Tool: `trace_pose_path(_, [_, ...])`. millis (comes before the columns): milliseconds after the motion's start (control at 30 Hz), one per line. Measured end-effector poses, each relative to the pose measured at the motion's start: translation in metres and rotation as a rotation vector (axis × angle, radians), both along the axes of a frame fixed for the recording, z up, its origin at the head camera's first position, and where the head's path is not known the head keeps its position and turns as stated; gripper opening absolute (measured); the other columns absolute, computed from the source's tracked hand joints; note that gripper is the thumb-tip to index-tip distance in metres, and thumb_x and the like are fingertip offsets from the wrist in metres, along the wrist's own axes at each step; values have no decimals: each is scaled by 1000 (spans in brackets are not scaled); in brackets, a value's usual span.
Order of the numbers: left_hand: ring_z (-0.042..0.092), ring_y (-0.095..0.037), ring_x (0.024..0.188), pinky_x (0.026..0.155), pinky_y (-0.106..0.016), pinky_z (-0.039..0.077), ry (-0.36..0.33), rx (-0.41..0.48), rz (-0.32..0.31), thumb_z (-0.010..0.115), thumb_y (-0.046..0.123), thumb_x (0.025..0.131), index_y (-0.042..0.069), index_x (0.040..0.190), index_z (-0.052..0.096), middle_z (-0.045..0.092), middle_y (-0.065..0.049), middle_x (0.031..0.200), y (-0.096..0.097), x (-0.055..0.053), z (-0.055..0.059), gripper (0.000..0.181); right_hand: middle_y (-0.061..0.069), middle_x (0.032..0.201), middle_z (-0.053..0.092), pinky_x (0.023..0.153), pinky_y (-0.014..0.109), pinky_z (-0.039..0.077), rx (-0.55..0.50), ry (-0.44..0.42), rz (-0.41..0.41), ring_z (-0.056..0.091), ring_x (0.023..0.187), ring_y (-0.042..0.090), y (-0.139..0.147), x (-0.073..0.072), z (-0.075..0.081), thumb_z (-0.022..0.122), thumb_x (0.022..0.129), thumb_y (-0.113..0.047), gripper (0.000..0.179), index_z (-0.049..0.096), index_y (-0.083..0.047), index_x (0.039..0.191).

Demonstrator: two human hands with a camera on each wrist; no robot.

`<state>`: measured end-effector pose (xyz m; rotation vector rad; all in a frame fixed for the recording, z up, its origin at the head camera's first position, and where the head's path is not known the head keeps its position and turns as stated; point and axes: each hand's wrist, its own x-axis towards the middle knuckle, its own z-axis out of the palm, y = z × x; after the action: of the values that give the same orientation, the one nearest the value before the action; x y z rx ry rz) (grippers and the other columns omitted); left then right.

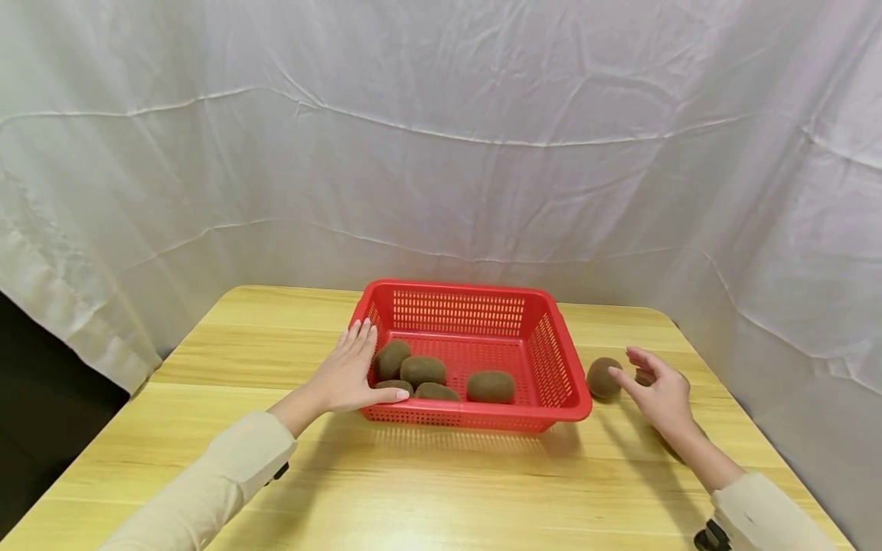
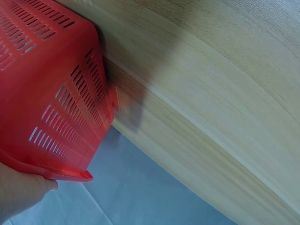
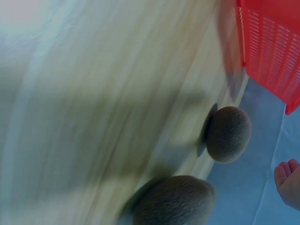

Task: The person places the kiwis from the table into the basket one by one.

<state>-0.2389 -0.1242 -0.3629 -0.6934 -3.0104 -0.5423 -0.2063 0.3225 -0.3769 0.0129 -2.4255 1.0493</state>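
Observation:
A red plastic basket [image 1: 468, 409] with slotted walls stands on the table, several brown kiwis inside, among them a kiwi [image 1: 491, 386] near its front wall. My left hand [image 1: 347, 375] rests on the basket's front left corner, fingers straight over the left rim and thumb along the front rim. To the basket's right, my right hand [image 1: 661, 394] hovers with bent, spread fingers and nothing between them. Just left of its thumb lies a kiwi [image 1: 605, 379]. In the right wrist view a second kiwi [image 3: 173, 201] lies closer to the camera; the head view shows others partly hidden behind the hand.
The wooden table [image 1: 448, 490] has a light striped grain. A wrinkled white cloth [image 1: 441, 153] hangs behind it and along the sides. A dark area [image 1: 48, 413] shows beyond the table's left edge.

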Motion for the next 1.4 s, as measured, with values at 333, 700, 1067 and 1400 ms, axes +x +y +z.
trace_pose_path(333, [-1, -37, 144, 117, -49, 6, 4, -5, 2, 56, 70, 75, -5, 147, 8, 4, -22, 155, -1, -1, -1, 115, 12, 111, 66, 74, -4, 35, 43, -10, -44, 38, 85, -28, 20, 11, -8, 70, 82, -20, 47, 57, 7, 119])
trace_pose_path(700, [0, -37, 144, 117, -50, 7, 2, -3, 5, 56, 71, 74, -5, 147, 8, 5, -22, 155, -1, 0, 0, 115, -47, 94, 38, 74, -7, 31, -9, 6, -86, 34, 86, -31, 46, 28, -21, 72, 81, -19, 49, 56, 10, 118])
trace_pose_path(1067, [0, -37, 144, 117, -50, 7, 6, -2, 5, 56, 71, 74, -5, 146, 9, 6, -22, 154, -2, 0, -2, 115, 18, 128, 55, 66, 1, 29, 25, -244, -213, 50, 104, 15, 62, 45, -33, 66, 85, -33, 65, 46, 9, 130])
trace_pose_path(1400, [0, -37, 144, 117, -49, 8, 27, -4, 1, 55, 73, 74, -4, 147, 9, 5, -22, 155, 0, -1, -3, 116, 41, 132, 36, 92, 58, 37, 71, -411, -184, 39, 117, 52, 72, 47, -33, 61, 87, -40, 80, 32, 18, 134])
